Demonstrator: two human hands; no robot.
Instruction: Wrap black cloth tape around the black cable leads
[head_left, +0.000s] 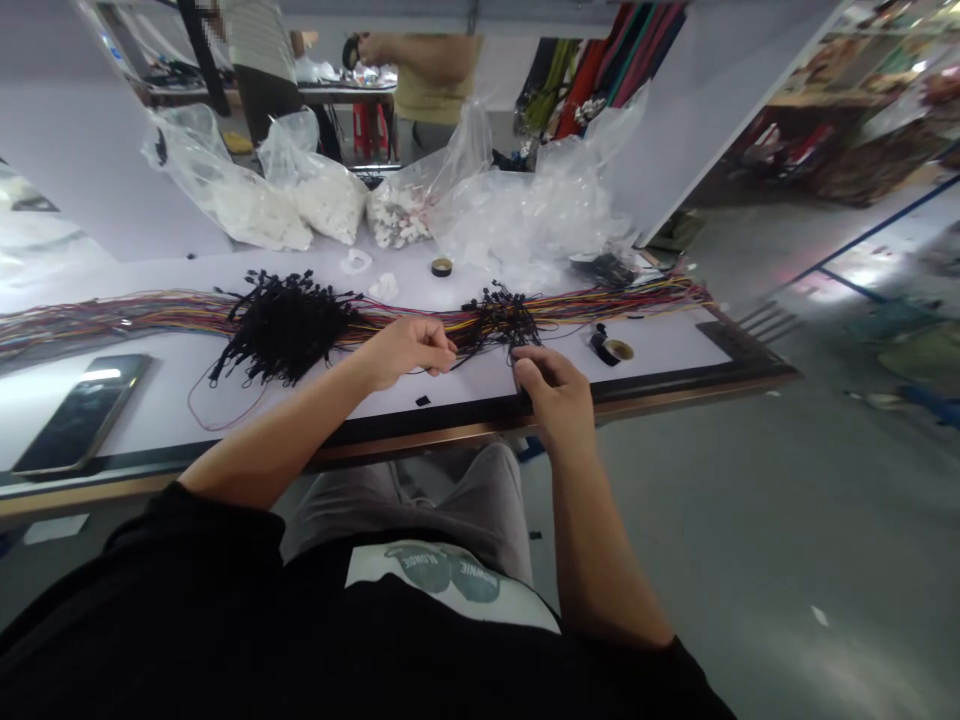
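My left hand (415,350) is closed in a pinch on a thin dark cable whose end points right, toward the other hand. My right hand (553,388) is curled with thumb and forefinger close together at the bench's front; what they hold, if anything, is too small to make out. Just beyond and between both hands lies a small cluster of black connectors (504,312) on colored wires. Left of my left hand is a larger heap of black cable ends (289,325). A long bundle of multicolored wires (172,312) runs along the bench beneath both.
Clear plastic bags of white parts (330,205) line the back. A phone (82,415) lies at left. One tape roll (442,267) sits behind the wires, another tape roll (619,349) at right. The bench edge (675,385) runs before me; people (431,80) stand beyond the opening.
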